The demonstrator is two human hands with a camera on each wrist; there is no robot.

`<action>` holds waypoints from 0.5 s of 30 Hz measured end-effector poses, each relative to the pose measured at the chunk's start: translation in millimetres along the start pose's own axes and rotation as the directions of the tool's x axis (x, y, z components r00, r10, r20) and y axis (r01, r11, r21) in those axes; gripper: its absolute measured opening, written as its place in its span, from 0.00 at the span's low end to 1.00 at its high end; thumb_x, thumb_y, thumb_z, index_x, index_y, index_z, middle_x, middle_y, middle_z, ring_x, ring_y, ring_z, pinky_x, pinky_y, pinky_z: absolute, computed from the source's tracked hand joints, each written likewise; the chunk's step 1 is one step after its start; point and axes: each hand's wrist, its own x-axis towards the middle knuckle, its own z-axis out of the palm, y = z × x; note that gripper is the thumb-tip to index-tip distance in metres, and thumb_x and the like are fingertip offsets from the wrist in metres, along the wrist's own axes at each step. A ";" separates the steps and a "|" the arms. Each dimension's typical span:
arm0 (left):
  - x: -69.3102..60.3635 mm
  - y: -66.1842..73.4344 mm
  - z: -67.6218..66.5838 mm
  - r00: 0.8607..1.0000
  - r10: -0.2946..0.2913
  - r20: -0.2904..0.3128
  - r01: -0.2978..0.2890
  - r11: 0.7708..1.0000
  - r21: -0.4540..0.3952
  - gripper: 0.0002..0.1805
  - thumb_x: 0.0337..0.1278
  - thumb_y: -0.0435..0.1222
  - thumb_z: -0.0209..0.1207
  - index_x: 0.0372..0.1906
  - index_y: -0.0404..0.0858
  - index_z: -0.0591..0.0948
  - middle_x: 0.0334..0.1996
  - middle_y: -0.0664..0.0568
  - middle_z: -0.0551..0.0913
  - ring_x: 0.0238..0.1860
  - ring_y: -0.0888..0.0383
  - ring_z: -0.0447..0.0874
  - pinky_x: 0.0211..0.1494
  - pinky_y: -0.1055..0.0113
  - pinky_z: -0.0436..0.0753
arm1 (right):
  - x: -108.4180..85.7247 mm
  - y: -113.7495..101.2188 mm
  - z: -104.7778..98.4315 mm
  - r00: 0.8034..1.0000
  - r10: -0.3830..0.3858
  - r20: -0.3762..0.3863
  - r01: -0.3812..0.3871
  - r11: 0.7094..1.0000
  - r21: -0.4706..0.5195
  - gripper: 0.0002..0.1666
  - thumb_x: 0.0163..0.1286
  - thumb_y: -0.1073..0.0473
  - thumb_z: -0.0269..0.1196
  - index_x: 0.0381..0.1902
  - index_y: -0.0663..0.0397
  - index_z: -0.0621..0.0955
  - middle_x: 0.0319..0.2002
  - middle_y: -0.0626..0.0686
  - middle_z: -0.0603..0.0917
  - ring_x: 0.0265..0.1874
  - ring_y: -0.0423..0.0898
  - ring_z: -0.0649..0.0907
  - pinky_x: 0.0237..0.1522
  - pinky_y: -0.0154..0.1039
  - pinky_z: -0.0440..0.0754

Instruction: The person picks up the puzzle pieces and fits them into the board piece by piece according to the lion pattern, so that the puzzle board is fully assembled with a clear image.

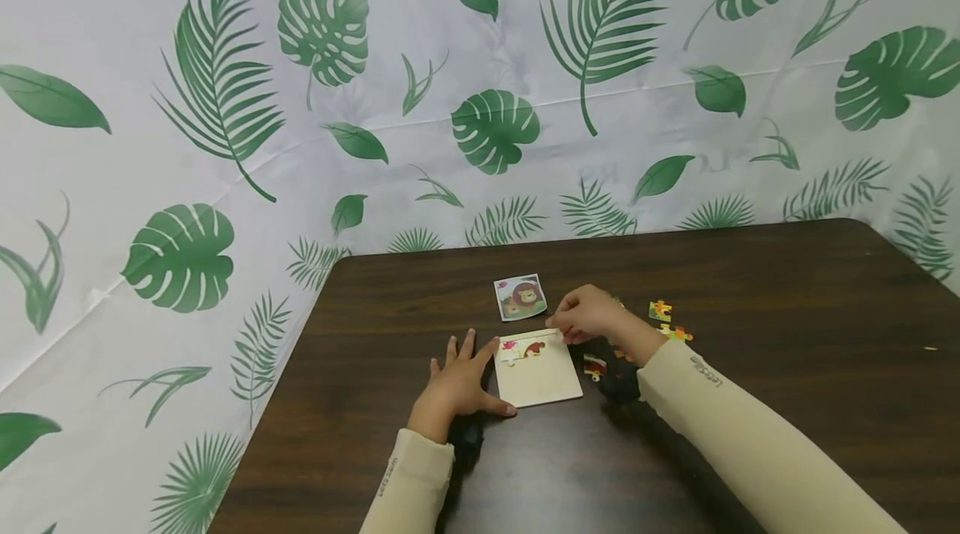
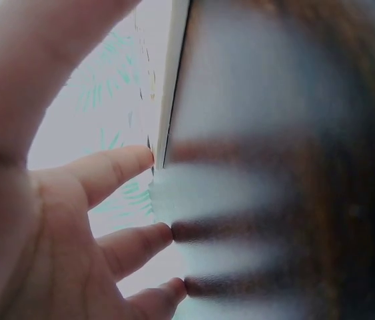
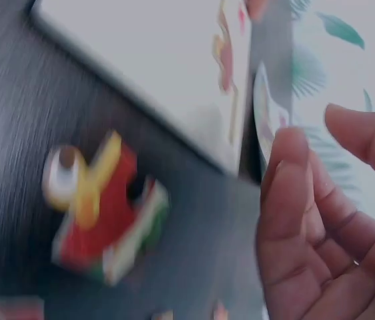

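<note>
A pale square puzzle board [image 1: 538, 384] lies on the table, with joined jigsaw pieces [image 1: 517, 351] at its upper left. My left hand [image 1: 453, 384] is spread along the board's left side, thumb by the near corner. In the left wrist view a fingertip of this hand [image 2: 54, 247] meets the board's edge. My right hand [image 1: 592, 313] hovers at the far right corner. The right wrist view shows its thumb and bent fingers [image 3: 286, 207] apart, with nothing between them. A red, yellow and green jigsaw piece [image 3: 107, 220] lies beside the board, blurred.
A lion picture card [image 1: 520, 297] lies just beyond the board. Loose jigsaw pieces [image 1: 677, 333] are scattered to the right, some partly hidden by the right arm. The dark wooden table [image 1: 360, 401] ends at a leaf-patterned cloth [image 1: 405, 184] behind.
</note>
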 end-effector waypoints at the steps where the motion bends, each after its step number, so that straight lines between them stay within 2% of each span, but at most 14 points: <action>1: -0.1 0.0 0.1 1.000 0.001 -0.001 -0.001 1.000 0.001 0.57 0.28 0.58 0.72 0.71 0.51 0.58 0.71 0.41 0.46 0.68 0.35 0.39 0.60 0.32 0.46 | -2.5 1.9 -5.2 1.000 -0.018 0.004 0.018 1.000 -0.020 0.10 0.59 0.59 0.65 0.30 0.63 0.80 0.26 0.56 0.80 0.22 0.47 0.83 0.28 0.42 0.81; 5: -0.4 -0.6 0.8 1.000 0.001 -0.002 -0.001 1.000 0.002 0.58 0.27 0.58 0.72 0.71 0.52 0.57 0.71 0.41 0.45 0.69 0.35 0.38 0.60 0.32 0.45 | -13.2 10.7 -20.4 0.998 -0.060 0.006 0.060 0.988 -0.141 0.08 0.56 0.61 0.66 0.30 0.60 0.80 0.23 0.54 0.80 0.20 0.46 0.80 0.23 0.40 0.78; 8: -0.8 -0.6 0.6 1.000 0.002 0.001 -0.002 1.000 0.000 0.58 0.28 0.58 0.72 0.71 0.52 0.57 0.71 0.41 0.45 0.69 0.35 0.38 0.60 0.32 0.45 | -21.7 16.8 -25.3 0.996 -0.086 0.016 0.087 0.962 -0.257 0.10 0.51 0.60 0.70 0.28 0.57 0.80 0.19 0.51 0.78 0.16 0.44 0.75 0.17 0.39 0.73; 12: -1.5 -0.1 -0.5 1.000 0.005 0.002 -0.005 1.000 -0.006 0.58 0.28 0.58 0.72 0.71 0.52 0.56 0.71 0.41 0.45 0.69 0.35 0.37 0.60 0.32 0.45 | -31.6 22.2 -25.8 0.984 -0.167 0.062 0.178 0.900 -0.398 0.15 0.44 0.59 0.74 0.27 0.57 0.79 0.20 0.48 0.76 0.17 0.43 0.73 0.19 0.38 0.72; 15: -2.1 0.4 -1.1 1.000 0.006 0.002 -0.006 1.000 -0.014 0.58 0.28 0.58 0.72 0.71 0.52 0.56 0.71 0.41 0.45 0.69 0.35 0.37 0.60 0.32 0.45 | -36.2 24.6 -23.8 0.973 -0.212 0.087 0.228 0.855 -0.465 0.20 0.38 0.58 0.77 0.27 0.57 0.78 0.23 0.49 0.75 0.21 0.43 0.72 0.24 0.38 0.71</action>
